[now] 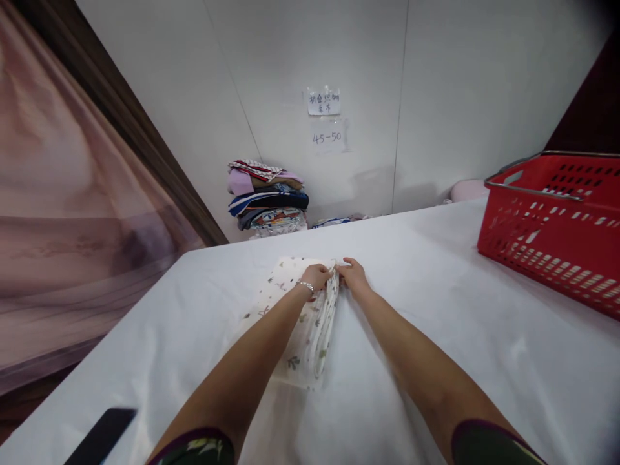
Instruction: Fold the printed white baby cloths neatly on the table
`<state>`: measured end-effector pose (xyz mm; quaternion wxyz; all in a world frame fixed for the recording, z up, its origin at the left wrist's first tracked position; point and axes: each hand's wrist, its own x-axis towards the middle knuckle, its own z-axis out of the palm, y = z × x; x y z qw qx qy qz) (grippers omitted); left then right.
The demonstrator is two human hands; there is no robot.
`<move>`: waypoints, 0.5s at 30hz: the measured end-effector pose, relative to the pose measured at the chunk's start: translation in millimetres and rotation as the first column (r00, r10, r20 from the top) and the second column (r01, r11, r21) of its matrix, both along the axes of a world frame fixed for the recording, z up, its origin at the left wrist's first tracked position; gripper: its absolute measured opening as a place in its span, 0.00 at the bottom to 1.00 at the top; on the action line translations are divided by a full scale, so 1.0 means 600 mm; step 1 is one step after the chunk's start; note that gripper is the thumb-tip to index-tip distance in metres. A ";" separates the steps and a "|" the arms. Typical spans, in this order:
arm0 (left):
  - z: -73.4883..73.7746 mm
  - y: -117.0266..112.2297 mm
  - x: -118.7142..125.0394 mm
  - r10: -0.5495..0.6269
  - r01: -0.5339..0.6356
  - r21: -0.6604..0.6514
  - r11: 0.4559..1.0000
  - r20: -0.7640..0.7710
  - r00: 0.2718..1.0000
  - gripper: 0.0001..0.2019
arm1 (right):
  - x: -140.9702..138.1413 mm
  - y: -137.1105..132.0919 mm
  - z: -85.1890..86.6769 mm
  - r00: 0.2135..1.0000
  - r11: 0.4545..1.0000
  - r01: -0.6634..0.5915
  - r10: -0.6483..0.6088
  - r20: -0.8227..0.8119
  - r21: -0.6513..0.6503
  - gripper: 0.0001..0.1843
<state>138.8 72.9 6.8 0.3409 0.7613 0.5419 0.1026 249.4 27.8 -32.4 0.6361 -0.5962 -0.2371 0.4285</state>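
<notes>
A white cloth (300,349) printed with small plant shapes lies folded in layers on the white-covered table (416,258). My left hand (317,276), with a bracelet at the wrist, pinches the far right corner of the cloth, where the layered edge is. On the other side of that corner, my right hand (354,274) grips the same edge between thumb and fingers, one finger sticking out. My left forearm hides part of the cloth's near left side.
A red plastic basket (547,226) with metal handles stands at the right. Beyond the far table edge rises a stack of folded fabrics (268,200). A dark flat object (103,436) lies at the near left, beside a pink curtain (87,194). Paper signs (323,103) hang on the wall.
</notes>
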 end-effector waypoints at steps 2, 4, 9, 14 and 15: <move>-0.001 0.000 -0.001 0.006 -0.006 -0.011 1.000 0.025 1.000 0.08 | 0.000 0.002 -0.005 1.000 1.000 0.009 -0.008 -0.013 0.013 0.24; 0.001 -0.001 -0.002 0.012 -0.011 -0.023 1.000 0.045 0.999 0.08 | 0.001 0.001 -0.008 0.999 0.999 0.003 -0.002 -0.037 0.032 0.24; 0.008 -0.007 -0.006 0.029 -0.025 -0.055 0.998 0.076 0.997 0.09 | 0.004 -0.010 -0.005 0.993 0.996 -0.050 0.058 -0.100 0.080 0.29; 0.007 -0.006 -0.009 0.024 -0.018 -0.079 0.997 0.084 0.996 0.09 | 0.000 -0.018 0.002 0.989 0.991 -0.048 0.064 -0.131 0.122 0.32; 0.006 -0.005 -0.009 0.023 -0.016 -0.084 0.996 0.082 0.996 0.08 | -0.001 -0.019 0.002 0.988 0.989 -0.049 0.068 -0.141 0.137 0.33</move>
